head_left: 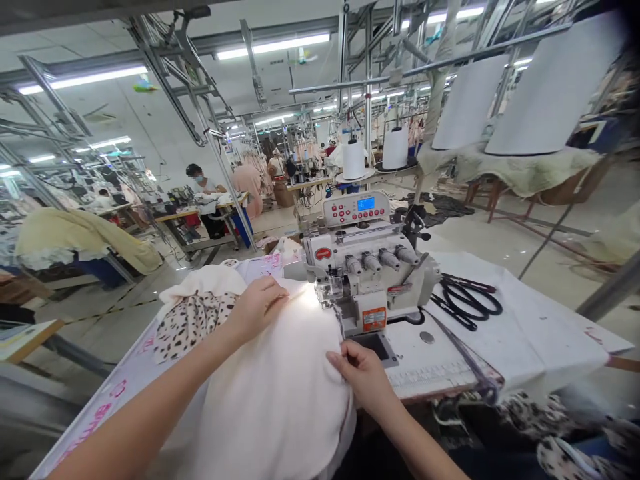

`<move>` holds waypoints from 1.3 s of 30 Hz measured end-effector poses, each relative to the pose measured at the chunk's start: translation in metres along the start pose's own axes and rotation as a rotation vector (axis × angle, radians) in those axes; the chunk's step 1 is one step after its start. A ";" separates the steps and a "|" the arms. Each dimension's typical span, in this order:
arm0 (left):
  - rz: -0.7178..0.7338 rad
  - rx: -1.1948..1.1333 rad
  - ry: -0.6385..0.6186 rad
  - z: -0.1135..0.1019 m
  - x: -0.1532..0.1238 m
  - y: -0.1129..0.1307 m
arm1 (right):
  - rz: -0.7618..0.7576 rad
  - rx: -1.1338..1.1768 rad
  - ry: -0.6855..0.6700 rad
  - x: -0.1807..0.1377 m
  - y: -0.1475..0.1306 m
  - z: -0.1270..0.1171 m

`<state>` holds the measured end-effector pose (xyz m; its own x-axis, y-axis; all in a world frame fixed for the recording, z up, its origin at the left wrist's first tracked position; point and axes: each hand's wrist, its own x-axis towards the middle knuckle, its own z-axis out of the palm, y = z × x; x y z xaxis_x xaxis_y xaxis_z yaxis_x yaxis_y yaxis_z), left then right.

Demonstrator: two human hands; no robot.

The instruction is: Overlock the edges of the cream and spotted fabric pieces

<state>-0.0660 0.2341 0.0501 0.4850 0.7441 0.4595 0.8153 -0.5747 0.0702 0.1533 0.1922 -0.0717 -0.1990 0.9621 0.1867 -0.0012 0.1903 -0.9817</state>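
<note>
A cream, fleecy piece of fabric (280, 387) drapes over the front of the sewing table, its upper edge at the lit needle area of a white overlock sewing machine (373, 267). My left hand (257, 307) grips the fabric's top edge just left of the presser foot, fingers pressed together. Lower down, my right hand (363, 373) pinches the right-hand edge between thumb and fingers, in front of the machine. Beside my left hand lies a bunched cream piece with a black-spotted print (193, 323).
Black-handled scissors (467, 300) lie right of the machine on a white cover (530, 320). Large white thread cones (473, 100) stand behind. At another table, a masked person (203, 183) sits. Spotted fabric (535, 413) hangs below at right.
</note>
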 end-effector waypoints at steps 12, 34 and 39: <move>0.196 0.229 0.172 0.005 -0.019 0.016 | 0.036 -0.005 -0.007 0.000 0.003 -0.001; -0.764 0.174 -0.174 -0.107 -0.113 -0.010 | 0.244 0.264 -0.556 -0.101 -0.016 0.037; -0.532 0.148 0.105 -0.052 -0.101 0.050 | 0.220 0.081 -0.306 -0.130 0.018 0.044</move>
<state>-0.0909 0.1126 0.0528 -0.0330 0.8763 0.4806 0.9784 -0.0699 0.1947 0.1360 0.0621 -0.1150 -0.4867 0.8728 -0.0361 -0.0011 -0.0419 -0.9991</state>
